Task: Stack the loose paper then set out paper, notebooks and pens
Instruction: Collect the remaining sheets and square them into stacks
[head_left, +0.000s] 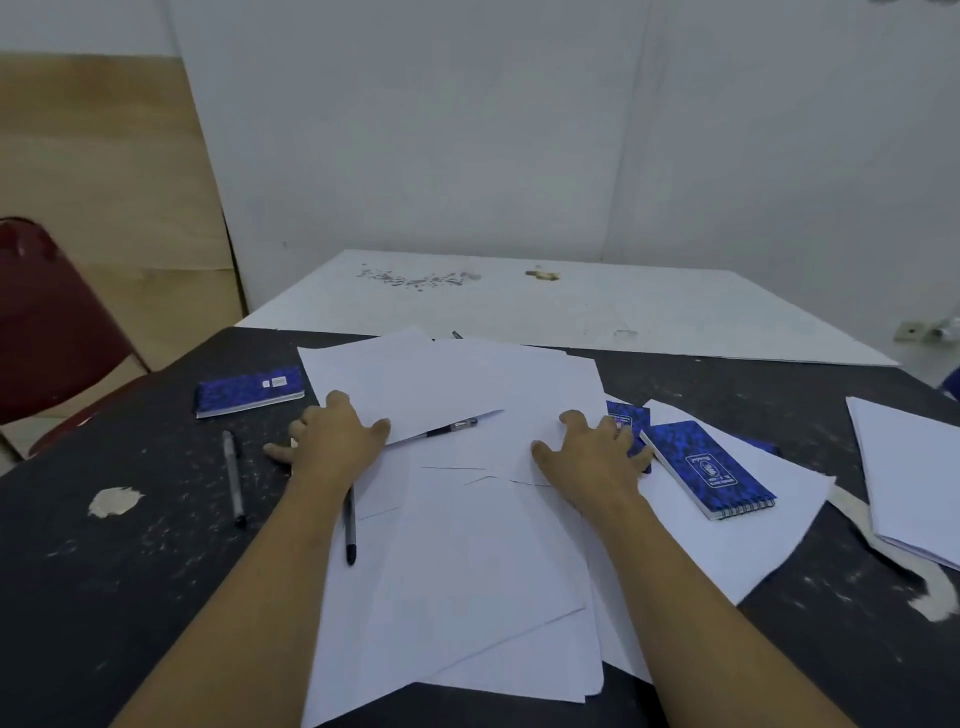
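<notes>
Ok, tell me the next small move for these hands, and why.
Probably lift out the pen lying half tucked between the loose sheets. Both the left hand and right hand rest spread on the scattered paper, and squaring it with a pen inside would snag.

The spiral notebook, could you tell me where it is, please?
The spiral notebook lies on loose paper just right of the right hand.

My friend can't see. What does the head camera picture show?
Two bare hands, left hand and right hand, press flat on messy white paper on a dark table. Blue notebooks and pens lie scattered around.
</notes>
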